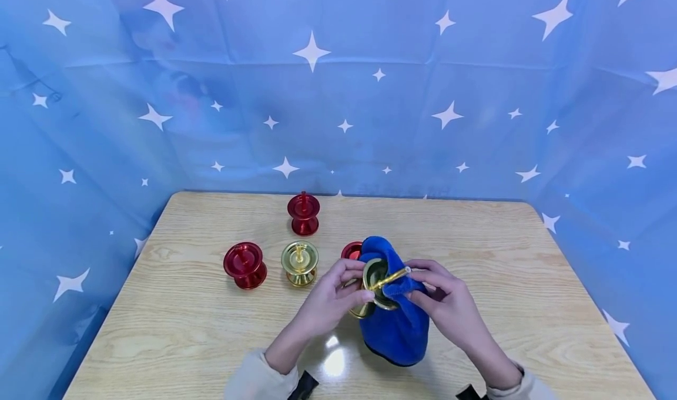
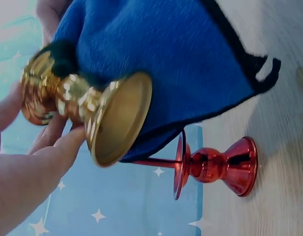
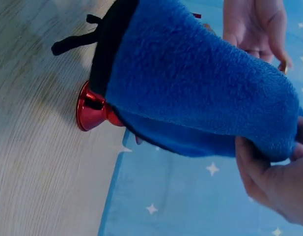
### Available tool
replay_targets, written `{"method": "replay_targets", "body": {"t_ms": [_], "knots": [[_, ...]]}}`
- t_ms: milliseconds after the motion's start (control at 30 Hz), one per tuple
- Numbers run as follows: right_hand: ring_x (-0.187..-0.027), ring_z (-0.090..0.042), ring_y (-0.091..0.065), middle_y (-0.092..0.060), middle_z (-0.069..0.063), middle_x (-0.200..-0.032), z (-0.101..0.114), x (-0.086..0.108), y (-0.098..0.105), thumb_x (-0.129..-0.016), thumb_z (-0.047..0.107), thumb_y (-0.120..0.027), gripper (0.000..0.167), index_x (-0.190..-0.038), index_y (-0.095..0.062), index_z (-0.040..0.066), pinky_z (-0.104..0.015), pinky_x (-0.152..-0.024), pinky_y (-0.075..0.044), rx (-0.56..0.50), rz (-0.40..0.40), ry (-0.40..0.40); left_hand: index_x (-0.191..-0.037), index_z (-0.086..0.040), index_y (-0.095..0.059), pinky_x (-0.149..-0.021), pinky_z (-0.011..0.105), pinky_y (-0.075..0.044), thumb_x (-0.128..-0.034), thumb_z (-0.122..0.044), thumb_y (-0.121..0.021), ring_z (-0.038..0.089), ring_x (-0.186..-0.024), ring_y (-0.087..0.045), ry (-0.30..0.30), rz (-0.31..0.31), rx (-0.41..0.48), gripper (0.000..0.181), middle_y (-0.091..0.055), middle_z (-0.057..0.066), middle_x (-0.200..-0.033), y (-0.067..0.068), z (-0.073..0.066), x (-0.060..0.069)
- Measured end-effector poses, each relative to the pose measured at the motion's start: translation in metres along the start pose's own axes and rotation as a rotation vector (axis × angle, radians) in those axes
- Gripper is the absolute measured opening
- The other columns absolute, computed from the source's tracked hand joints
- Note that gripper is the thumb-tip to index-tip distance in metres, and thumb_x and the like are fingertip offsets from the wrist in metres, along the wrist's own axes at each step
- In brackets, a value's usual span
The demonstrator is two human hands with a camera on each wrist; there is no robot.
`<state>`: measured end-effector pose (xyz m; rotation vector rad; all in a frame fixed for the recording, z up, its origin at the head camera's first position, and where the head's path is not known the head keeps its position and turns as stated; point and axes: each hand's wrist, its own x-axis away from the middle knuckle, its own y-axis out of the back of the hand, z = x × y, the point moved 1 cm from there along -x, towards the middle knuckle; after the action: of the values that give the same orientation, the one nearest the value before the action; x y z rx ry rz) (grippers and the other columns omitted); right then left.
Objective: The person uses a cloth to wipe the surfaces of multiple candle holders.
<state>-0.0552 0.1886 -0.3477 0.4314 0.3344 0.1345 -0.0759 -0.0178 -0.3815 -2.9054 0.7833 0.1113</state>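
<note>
My left hand (image 1: pixel 333 300) grips a gold candle holder (image 2: pixel 119 123), tilted and lifted above the table, with its central gold stem (image 1: pixel 394 277) pointing up to the right. In the left wrist view its flared foot faces the camera. My right hand (image 1: pixel 449 303) pinches a blue plush cloth (image 1: pixel 394 329) with black edging and a loop. The cloth lies against the holder's dish and hangs down below it. Cloth covers part of the dish in the head view. Behind the cloth stands a red candle holder (image 2: pixel 210 164), mostly hidden in the head view.
On the wooden table (image 1: pixel 174 318), left of my hands, stand a gold candle holder (image 1: pixel 300 262), a red one (image 1: pixel 245 265) and another red one (image 1: pixel 304 212) farther back. A blue star-patterned curtain (image 1: pixel 338 94) hangs behind the table and along its sides.
</note>
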Motion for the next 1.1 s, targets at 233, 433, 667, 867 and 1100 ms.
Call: {"method": "replay_targets", "body": {"t_ms": [233,433,667,867,1100], "knots": [[-0.092,-0.006,-0.057,-0.059,-0.013,-0.105,0.004,0.001,-0.008,-0.072,-0.015,-0.067,0.024,-0.092,-0.068,-0.003,-0.025,-0.072,-0.051,0.039,-0.075,-0.011,-0.129,-0.004,-0.04,-0.095,0.026,-0.04,-0.0843,-0.011,-0.066,0.016,-0.115,-0.049,-0.031,0.001,-0.08,0.052,-0.049,0.01,-0.125,-0.011,0.003,0.001],[-0.09,-0.008,-0.058,-0.059,-0.012,-0.104,0.005,0.002,-0.012,-0.07,-0.016,-0.069,0.026,-0.091,-0.069,-0.001,-0.026,-0.07,-0.051,0.086,-0.101,0.033,-0.13,-0.009,-0.044,-0.094,0.024,-0.041,-0.0724,-0.009,-0.077,0.016,-0.109,-0.049,-0.035,-0.089,-0.147,0.067,-0.044,0.007,-0.117,-0.015,0.005,0.001],[-0.089,-0.011,-0.058,-0.059,-0.01,-0.105,0.005,0.003,-0.015,-0.07,-0.014,-0.07,0.025,-0.092,-0.069,0.0,-0.029,-0.07,-0.052,0.101,-0.116,-0.011,-0.134,-0.003,-0.033,-0.095,0.027,-0.04,-0.0683,-0.008,-0.08,0.02,-0.115,-0.047,-0.038,-0.173,-0.167,0.081,-0.044,0.008,-0.128,-0.021,0.011,0.0],[-0.09,-0.018,-0.059,-0.059,-0.01,-0.106,0.007,0.004,-0.017,-0.071,-0.014,-0.069,0.025,-0.092,-0.069,-0.002,-0.03,-0.071,-0.052,0.095,-0.126,-0.038,-0.129,-0.001,-0.031,-0.098,0.03,-0.037,-0.07,0.0,-0.077,0.024,-0.121,-0.043,-0.092,-0.199,-0.04,0.075,-0.04,0.013,-0.133,-0.022,0.012,0.001],[-0.085,-0.019,-0.06,-0.058,-0.011,-0.104,0.003,0.005,-0.018,-0.068,-0.017,-0.069,0.026,-0.091,-0.068,-0.003,-0.031,-0.068,-0.054,0.131,-0.117,0.0,-0.133,-0.001,-0.035,-0.099,0.029,-0.035,-0.0733,-0.002,-0.075,0.021,-0.121,-0.044,-0.145,-0.147,-0.081,0.072,-0.04,0.01,-0.132,-0.019,0.014,0.001]]}}
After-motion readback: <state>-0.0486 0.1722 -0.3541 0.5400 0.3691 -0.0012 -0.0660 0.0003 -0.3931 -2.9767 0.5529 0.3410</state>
